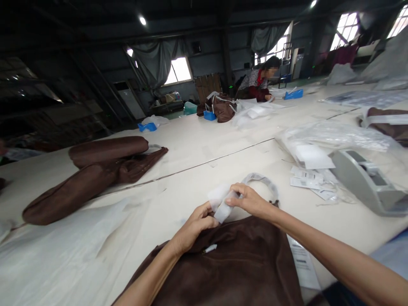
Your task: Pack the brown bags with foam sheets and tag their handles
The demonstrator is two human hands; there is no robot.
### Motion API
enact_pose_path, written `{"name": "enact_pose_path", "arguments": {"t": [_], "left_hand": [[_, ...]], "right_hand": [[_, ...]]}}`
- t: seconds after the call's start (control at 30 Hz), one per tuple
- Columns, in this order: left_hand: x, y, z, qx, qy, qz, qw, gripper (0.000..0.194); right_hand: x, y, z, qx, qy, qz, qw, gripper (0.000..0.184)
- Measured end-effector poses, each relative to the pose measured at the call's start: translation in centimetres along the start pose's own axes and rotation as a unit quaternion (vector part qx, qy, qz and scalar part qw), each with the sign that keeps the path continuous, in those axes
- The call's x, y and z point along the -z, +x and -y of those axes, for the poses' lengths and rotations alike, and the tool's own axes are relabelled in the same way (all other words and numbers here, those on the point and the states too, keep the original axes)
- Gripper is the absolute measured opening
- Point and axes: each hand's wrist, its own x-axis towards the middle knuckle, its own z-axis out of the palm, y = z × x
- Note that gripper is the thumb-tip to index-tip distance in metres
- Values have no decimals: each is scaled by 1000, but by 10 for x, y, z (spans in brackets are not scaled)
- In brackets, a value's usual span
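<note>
Bag (pixel 248 263) on tabletop (pixel 191 136) | left hand (pixel 196 226) and right hand (pixel 249 199) pinching wrap (pixel 224 210) at its top edge | handle (pixel 270 185) arching beyond it | right forearm (pixel 318 243) crossing its right corner | tags (pixel 306 180) and dispenser (pixel 353 182) to its right, plastic (pixel 72 238) to its left | co-worker (pixel 255 85) far beyond it

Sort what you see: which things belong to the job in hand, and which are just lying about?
In the job:
- left hand
- right hand
- white strip they hold
- brown bag below
- white-wrapped loop

Probably just lying about:
- grey dispenser
- printed tags beside it
- brown item at left
</note>
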Motion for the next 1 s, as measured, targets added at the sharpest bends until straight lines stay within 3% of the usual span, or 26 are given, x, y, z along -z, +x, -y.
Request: {"name": "enact_pose_path", "arguments": {"t": [0.17, 0.27, 0.3, 0.37, 0.43, 0.57, 0.67, 0.83, 1.0], "left_hand": [[-7, 4, 7, 14, -19, -76, 997, 47], [-9, 5, 9, 35, -66, -59, 995, 43], [-9, 5, 8, 34, -76, -53, 995, 42], [-9, 4, 4, 25, -88, -41, 995, 40], [-10, 3, 0, 14, -90, -29, 995, 37], [-10, 3, -4, 15, -93, -28, 995, 29], [-11, 4, -3, 21, -106, -22, 994, 26], [-12, 5, -1, 7, -122, -14, 992, 22], [-14, 2, 5, -39, -158, -70, 984, 25]], "right_hand": [[-5, -4, 1, -15, 8, -39, 999, 22], [7, -3, 1, -28, 27, -13, 999, 23], [14, 0, 1, -44, 38, 4, 998, 37], [31, 10, 0, -81, 65, 51, 993, 70], [46, 22, 1, -103, 80, 124, 984, 81], [58, 46, 10, -110, 31, 339, 934, 64], [52, 52, 16, -105, 12, 413, 904, 60], [45, 40, 10, -110, 102, 365, 919, 43], [46, 22, 5, -117, 129, 274, 946, 26]]}}
